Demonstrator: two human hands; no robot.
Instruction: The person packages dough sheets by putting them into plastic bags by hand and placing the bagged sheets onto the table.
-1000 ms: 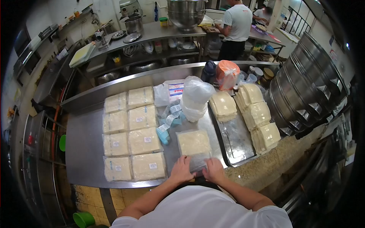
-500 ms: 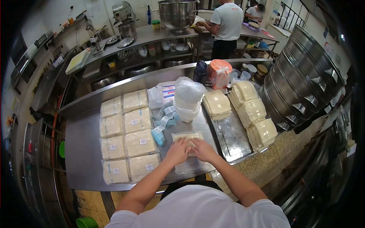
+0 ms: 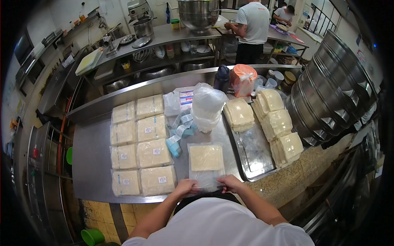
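A clear plastic bag [image 3: 207, 177] lies flat at the front of the steel table, with a stack of pale square dough sheets [image 3: 205, 158] in its far part. My left hand [image 3: 187, 186] is closed on the bag's near left corner. At the near right corner, my right hand [image 3: 230, 183] pinches the same bag. Left of it are two columns of bagged sheet stacks [image 3: 154, 152], several with small white labels. A light blue strip of labels [image 3: 177, 137] lies between them and a bundle of white plastic bags [image 3: 206, 106].
On the right, a metal tray [image 3: 254, 153] carries unbagged sheet stacks [image 3: 280, 123]. Tall round steel steamers [image 3: 328, 90] stand beyond it. A dark bottle [image 3: 221, 78] and an orange bagged container [image 3: 243, 80] are at the back. Another person [image 3: 250, 24] works at the far counter.
My hands have moved off the top of the sheet stack, back toward my body and apart, and now grip the bag's near corners. The view has shifted slightly.
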